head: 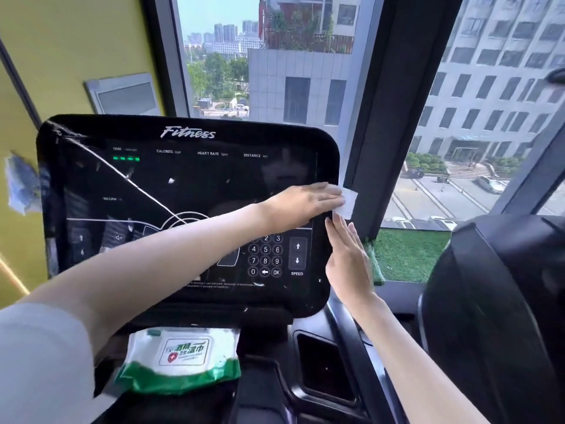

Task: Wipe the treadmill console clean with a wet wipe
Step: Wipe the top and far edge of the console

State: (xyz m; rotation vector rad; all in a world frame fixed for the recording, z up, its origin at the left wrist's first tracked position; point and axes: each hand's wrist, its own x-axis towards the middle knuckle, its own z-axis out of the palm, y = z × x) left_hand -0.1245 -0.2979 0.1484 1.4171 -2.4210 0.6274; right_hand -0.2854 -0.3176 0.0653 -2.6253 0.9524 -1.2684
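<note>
Console [189, 209]: black glossy panel, wider than tall, its long axis running left to right, the face tilted back toward the camera; it fills the middle of the head view, in front of a window [275, 56].
Console markings: "Fitness" across the top, readout labels beneath it, a number keypad [265, 255] and SPEED arrows at lower right; a pale streak crosses the left half diagonally.
Wet wipe [347, 203]: small white folded piece at the console's right edge, about mid-height, its free part sticking out past the edge to the right.
Left hand [302, 206]: arm reaches across the console from lower left, palm down, fingers straight and together, pressing the wipe flat against the right rim; only the outer part of the wipe shows beyond the fingertips.
Right hand [348, 258]: arm comes up from lower right, hand flat and extended, fingers together pointing up along the console's right edge, fingertips just below the wipe; whether they touch it is hard to tell.
Wipe pack [180, 359]: white and green soft packet lying on the ledge below the console, label up, just under the left forearm.
Left edge: a blurred blue-white object [21, 188] beside the console's left side, too smeared to identify.
</note>
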